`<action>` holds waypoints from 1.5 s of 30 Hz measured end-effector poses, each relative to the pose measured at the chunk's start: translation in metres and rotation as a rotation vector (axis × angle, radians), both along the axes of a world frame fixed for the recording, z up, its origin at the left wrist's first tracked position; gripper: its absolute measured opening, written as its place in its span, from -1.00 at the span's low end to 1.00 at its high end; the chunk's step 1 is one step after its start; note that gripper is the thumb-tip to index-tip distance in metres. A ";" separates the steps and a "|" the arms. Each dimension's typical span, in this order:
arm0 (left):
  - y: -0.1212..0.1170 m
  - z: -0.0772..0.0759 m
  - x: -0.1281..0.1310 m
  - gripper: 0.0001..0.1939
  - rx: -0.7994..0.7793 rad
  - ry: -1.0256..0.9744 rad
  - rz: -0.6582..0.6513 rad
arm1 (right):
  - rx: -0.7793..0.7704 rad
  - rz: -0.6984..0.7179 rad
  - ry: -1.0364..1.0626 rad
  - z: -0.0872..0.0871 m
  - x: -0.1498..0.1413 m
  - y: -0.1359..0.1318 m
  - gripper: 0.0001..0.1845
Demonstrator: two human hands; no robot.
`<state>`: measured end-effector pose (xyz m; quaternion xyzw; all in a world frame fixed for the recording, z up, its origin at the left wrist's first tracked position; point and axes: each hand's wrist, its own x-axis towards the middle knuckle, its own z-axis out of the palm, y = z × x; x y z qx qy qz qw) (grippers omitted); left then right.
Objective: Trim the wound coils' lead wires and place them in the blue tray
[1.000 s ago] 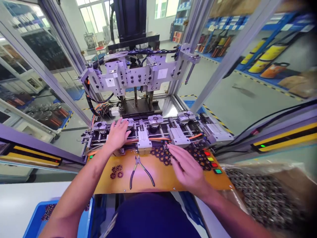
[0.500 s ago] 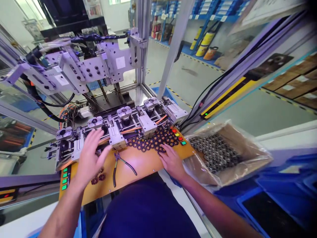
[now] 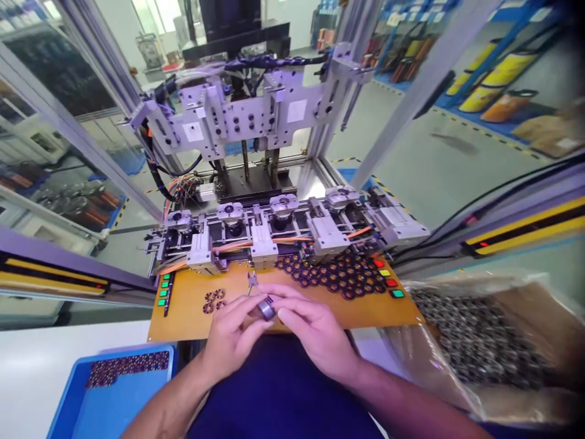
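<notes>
Above the front edge of the orange-brown panel point(image 3: 183, 320), my left hand point(image 3: 228, 332) and my right hand point(image 3: 315, 326) come together. Between their fingertips is a small cylindrical metal ring point(image 3: 265, 310), grey on its side and dark at the rim. Both hands are closed on it, and the fingers cover part of it. Just beyond the fingers lie the cutting pliers point(image 3: 252, 280), their handles mostly hidden. Several dark toothed rings point(image 3: 214, 300) rest on the panel left of my left hand. A larger group of dark rings point(image 3: 342, 274) lies at the panel's right.
A machine with a row of clamping fixtures point(image 3: 283, 207) stands behind the panel. Green buttons point(image 3: 163, 294) sit left; red, yellow and green ones point(image 3: 392, 283) sit right. A plastic-lined box of metal parts point(image 3: 484, 341) is at right, a blue tray point(image 3: 123, 402) at lower left.
My left hand has left the fixtures and my right hand the group of rings. Both have met in front of me, closed on the metal ring. The view has turned left.
</notes>
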<state>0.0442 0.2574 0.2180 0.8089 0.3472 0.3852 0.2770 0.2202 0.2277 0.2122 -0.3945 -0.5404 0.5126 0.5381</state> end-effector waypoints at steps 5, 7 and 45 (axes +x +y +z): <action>-0.002 0.004 -0.012 -0.85 -0.082 -0.032 0.034 | 0.007 0.150 0.004 -0.002 -0.005 0.008 -0.84; -0.002 0.003 -0.014 -0.84 -0.091 -0.056 0.037 | 0.000 0.158 0.016 -0.002 -0.008 0.012 -0.88; -0.018 -0.105 -0.123 -0.42 -0.276 0.188 0.837 | 0.556 0.051 -1.042 0.004 0.124 0.245 -0.80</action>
